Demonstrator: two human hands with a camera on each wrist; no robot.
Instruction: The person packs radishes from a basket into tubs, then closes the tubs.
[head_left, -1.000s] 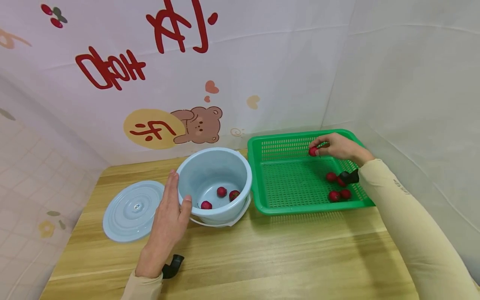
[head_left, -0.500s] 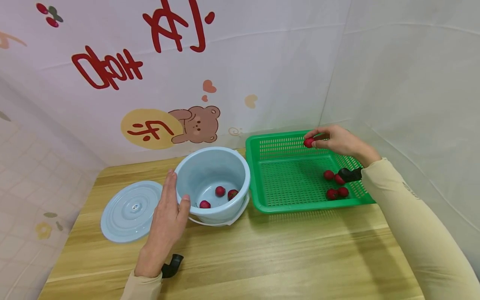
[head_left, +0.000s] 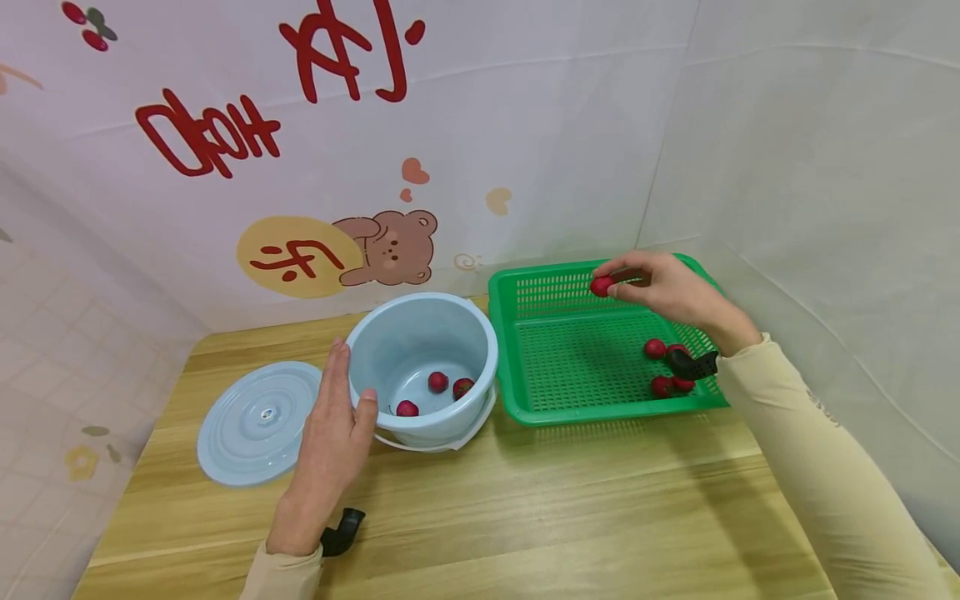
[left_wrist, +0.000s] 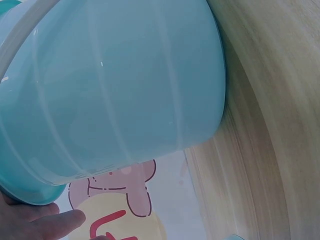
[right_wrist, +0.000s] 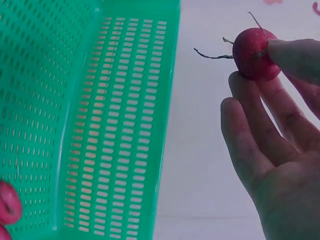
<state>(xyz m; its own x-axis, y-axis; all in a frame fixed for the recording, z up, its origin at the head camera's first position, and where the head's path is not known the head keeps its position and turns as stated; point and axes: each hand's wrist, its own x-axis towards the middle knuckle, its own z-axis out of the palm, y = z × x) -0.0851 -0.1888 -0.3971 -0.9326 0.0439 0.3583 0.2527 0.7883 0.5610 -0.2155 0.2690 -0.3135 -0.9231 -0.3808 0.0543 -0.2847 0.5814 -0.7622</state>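
Pinching a radish (head_left: 602,287) between thumb (right_wrist: 297,57) and fingers (right_wrist: 250,102) of the right hand (head_left: 667,292), above the basket (head_left: 577,415) toward the far right corner of the worktop (head_left: 525,517); holding the left hand (head_left: 330,442) straight-fingered beside a bucket (head_left: 420,333).

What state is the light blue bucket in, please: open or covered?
Open. Its lid lies beside it on the table, and the head view looks down into the bucket, where three red radishes show.

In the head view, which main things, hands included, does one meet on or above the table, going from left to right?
Blue lid, left hand, blue bucket, pinched radish, right hand. The green basket is left out, because it overlaps the last two.
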